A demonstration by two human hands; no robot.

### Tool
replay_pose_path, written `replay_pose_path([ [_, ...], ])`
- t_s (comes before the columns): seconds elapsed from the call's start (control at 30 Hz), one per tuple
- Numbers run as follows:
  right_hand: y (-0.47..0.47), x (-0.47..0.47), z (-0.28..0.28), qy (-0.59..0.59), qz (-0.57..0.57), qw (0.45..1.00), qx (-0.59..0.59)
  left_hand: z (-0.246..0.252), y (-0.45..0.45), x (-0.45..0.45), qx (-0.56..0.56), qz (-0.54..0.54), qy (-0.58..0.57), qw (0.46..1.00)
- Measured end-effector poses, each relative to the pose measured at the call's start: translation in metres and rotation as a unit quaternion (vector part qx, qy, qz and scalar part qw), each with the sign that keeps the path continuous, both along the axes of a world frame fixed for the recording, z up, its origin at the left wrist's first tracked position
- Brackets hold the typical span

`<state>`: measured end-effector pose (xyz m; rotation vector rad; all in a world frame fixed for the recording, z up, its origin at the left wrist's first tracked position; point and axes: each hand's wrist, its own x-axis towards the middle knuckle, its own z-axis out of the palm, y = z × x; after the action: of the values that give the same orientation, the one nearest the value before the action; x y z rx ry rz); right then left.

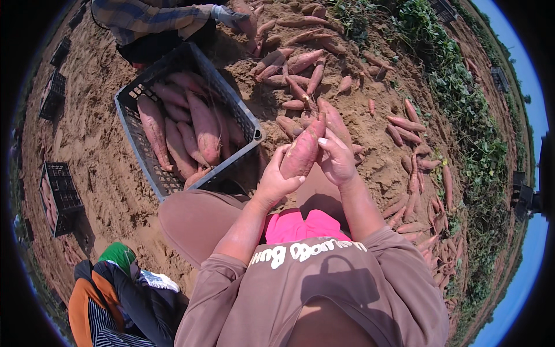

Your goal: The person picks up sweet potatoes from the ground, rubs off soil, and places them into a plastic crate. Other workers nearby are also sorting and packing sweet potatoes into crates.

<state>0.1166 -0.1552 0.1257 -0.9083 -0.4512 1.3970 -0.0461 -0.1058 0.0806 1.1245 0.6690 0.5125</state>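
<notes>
A large pink-skinned sweet potato (302, 149) is held upright and slightly tilted between my two hands, in front of my knees. My left hand (279, 175) grips its lower left side. At its right side is my right hand (337, 158), with the thumb near the upper part of the root. Another sweet potato (334, 119) lies just behind the fingers of my right hand; whether they touch it I cannot tell. To the left, a black plastic crate (230, 164) holds several big sweet potatoes (203, 128).
Loose sweet potatoes (303, 60) lie on the soil ahead and to the right. Green vines (461, 104) run along the right. A co-worker's gloved hand (230, 16) is beyond the crate; another person (125, 295) sits at lower left. More crates (63, 197) stand far left.
</notes>
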Motion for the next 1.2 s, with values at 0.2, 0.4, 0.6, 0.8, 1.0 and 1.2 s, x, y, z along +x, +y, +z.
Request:
replay_pose_path([
  [0.2,0.002,-0.002,-0.003,-0.040,0.012,0.999,0.019,0.005,-0.003,0.000,0.117,0.018,0.059,0.991],
  [0.4,0.006,-0.006,-0.008,-0.099,-0.048,0.994,-0.017,0.001,-0.005,0.005,0.199,0.038,0.096,0.974],
  [0.6,0.004,-0.006,-0.012,0.050,-0.065,0.997,-0.003,-0.006,-0.005,0.008,0.284,0.070,0.132,0.947],
  [0.8,0.007,-0.007,-0.015,-0.069,-0.041,0.996,0.028,-0.007,-0.005,0.009,0.248,0.062,0.138,0.957],
  [1.0,0.006,-0.004,-0.039,-0.141,-0.173,0.974,-0.025,-0.020,-0.004,0.014,0.227,-0.002,0.128,0.965],
  [1.2,0.008,0.097,-0.071,-0.465,-0.300,0.817,-0.161,-0.049,-0.001,0.013,0.262,-0.032,0.175,0.949],
])
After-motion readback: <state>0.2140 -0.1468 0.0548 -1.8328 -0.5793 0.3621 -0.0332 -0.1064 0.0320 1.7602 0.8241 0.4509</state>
